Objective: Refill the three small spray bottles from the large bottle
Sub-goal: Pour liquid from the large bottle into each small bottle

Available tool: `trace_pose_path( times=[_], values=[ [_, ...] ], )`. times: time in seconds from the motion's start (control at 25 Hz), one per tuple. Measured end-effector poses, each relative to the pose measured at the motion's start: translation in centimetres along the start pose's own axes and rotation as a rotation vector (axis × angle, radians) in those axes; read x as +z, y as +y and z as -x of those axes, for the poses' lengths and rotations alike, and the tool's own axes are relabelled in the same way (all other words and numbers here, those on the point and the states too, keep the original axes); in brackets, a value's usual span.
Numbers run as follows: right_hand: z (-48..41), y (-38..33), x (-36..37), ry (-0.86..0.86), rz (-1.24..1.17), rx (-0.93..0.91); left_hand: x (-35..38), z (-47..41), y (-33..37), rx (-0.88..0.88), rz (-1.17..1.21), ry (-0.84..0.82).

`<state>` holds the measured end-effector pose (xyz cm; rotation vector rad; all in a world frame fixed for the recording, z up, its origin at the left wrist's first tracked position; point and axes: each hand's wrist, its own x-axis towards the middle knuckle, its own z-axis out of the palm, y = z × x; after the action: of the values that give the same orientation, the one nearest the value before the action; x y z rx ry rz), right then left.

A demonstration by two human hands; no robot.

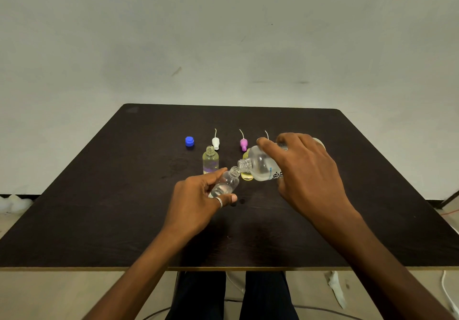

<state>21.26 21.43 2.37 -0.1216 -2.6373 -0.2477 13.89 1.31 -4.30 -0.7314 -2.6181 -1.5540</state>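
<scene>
Your left hand grip wraps clear small bottle, tilted so neck meets spout. Right hand grip clasps large bottle, tipped to pour.

The right hand gripped the large bottle, tipped with its mouth against the open neck of a small clear bottle that the left hand held tilted above the table. Behind stood an uncapped bottle, a yellow bottle partly hidden, a blue cap, a white sprayer and a pink sprayer.
</scene>
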Motion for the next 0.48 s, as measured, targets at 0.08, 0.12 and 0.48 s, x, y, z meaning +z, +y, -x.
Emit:
trace_pose_path(
  times=[0.08,0.12,0.48],
  values=[
    [0.02,0.00,-0.03,-0.006,0.000,-0.002,-0.01,0.05,-0.03,0.001,0.006,-0.004],
    [0.02,0.01,-0.04,-0.003,-0.002,-0.003,0.00,0.05,-0.05,0.003,0.007,-0.005],
    [0.01,-0.05,-0.14,0.004,-0.003,0.002,-0.03,0.00,-0.03,0.011,-0.001,-0.010]
  ],
)
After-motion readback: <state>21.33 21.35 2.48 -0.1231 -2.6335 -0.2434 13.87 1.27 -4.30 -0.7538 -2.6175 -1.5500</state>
